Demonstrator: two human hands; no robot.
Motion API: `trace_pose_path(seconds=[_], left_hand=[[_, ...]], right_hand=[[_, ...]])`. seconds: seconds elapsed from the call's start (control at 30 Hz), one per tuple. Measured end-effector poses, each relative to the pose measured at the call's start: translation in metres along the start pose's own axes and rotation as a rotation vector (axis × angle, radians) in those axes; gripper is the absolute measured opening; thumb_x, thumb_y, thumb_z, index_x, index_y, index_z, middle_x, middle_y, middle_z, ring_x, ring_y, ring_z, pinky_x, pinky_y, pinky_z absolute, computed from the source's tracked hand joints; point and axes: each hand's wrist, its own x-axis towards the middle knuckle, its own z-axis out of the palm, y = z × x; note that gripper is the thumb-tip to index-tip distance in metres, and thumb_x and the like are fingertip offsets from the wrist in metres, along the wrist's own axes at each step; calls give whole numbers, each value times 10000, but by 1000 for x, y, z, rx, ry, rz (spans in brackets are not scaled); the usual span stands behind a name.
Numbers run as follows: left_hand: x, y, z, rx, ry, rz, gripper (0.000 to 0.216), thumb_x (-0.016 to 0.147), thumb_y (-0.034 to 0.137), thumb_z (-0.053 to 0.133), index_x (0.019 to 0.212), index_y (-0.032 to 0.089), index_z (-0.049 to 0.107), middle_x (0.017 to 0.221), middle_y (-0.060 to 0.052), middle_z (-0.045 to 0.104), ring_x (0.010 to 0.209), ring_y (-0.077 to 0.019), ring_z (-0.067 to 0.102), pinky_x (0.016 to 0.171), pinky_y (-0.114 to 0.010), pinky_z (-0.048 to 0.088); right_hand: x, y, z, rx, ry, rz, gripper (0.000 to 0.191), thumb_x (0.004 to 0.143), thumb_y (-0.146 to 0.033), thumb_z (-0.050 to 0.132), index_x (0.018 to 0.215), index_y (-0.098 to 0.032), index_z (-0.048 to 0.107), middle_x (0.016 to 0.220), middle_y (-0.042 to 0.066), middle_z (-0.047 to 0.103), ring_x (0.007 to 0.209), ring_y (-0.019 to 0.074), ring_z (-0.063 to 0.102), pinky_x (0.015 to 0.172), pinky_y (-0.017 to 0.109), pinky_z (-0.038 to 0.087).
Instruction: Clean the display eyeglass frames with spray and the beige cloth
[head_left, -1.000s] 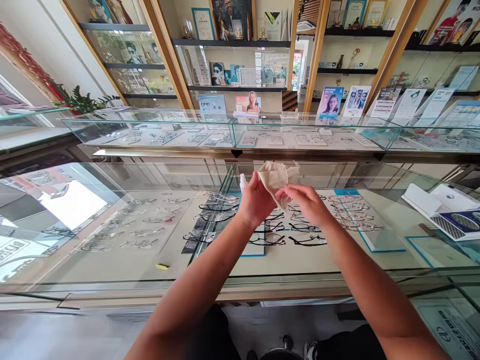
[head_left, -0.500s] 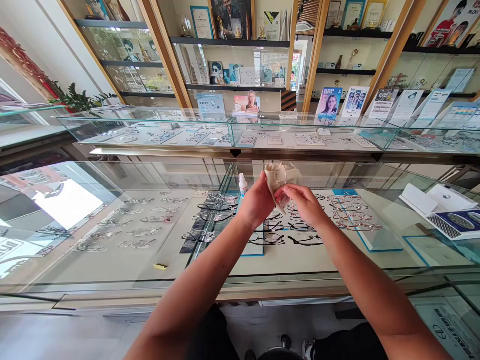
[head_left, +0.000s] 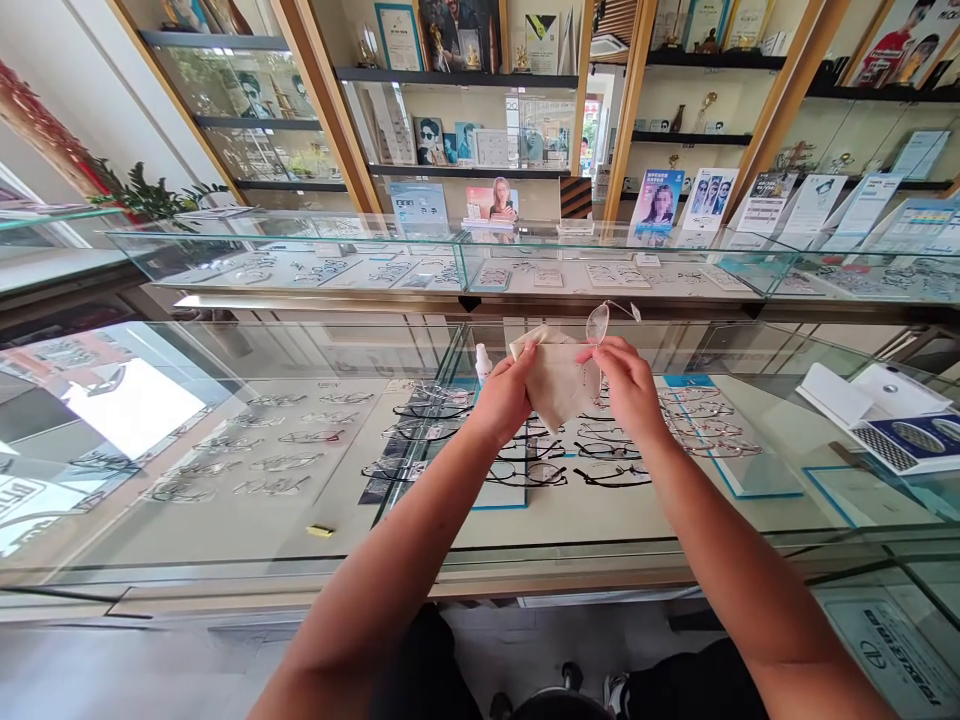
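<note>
A cream cleaning cloth (head_left: 559, 385) hangs spread from my left hand (head_left: 506, 395), whose fingers are closed on its upper left part. My right hand (head_left: 628, 385) pinches a pair of thin-rimmed eyeglasses (head_left: 598, 325) at the cloth's right edge. One lens stands up above the fingers, with a temple reaching right and a small tag at its end. The rest of the frame is hidden by the fingers and cloth. Behind my left hand stands a small white spray bottle (head_left: 482, 362). Rows of dark-framed eyeglasses (head_left: 611, 475) lie below both hands.
A glass display counter (head_left: 420, 575) spans the front, with more eyeglasses (head_left: 281, 462) at left and a yellow object (head_left: 320, 531) near its front edge. An open white and blue box (head_left: 892, 425) sits at right. Farther back runs a second glass case (head_left: 465, 262).
The cloth, bunched around the eyeglasses before, now hangs opened out from my left hand. My right hand has shifted slightly right, and the eyeglasses now stick up out of the cloth.
</note>
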Motion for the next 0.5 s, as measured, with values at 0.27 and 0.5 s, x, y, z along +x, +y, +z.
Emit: trace_pose_path(seconds=[0.27, 0.5], left_hand=[[0, 13, -5, 66, -30, -71, 272, 1082, 372, 781, 1044, 110, 841, 1019, -144, 836, 1028, -266, 783, 1070, -408, 601], [5, 16, -12, -4, -36, -54, 176, 988, 272, 890, 1054, 114, 845, 1016, -119, 823, 935, -199, 773, 945, -304, 630]], right_hand=[[3, -3, -3, 60, 6, 38, 400, 1075, -545, 647, 870, -258, 834, 1072, 64, 797, 1110, 264, 703, 1103, 426, 527], [7, -2, -8, 62, 123, 27, 409, 1019, -591, 700, 789, -274, 818, 1136, 86, 737, 1187, 284, 679, 1143, 450, 524]])
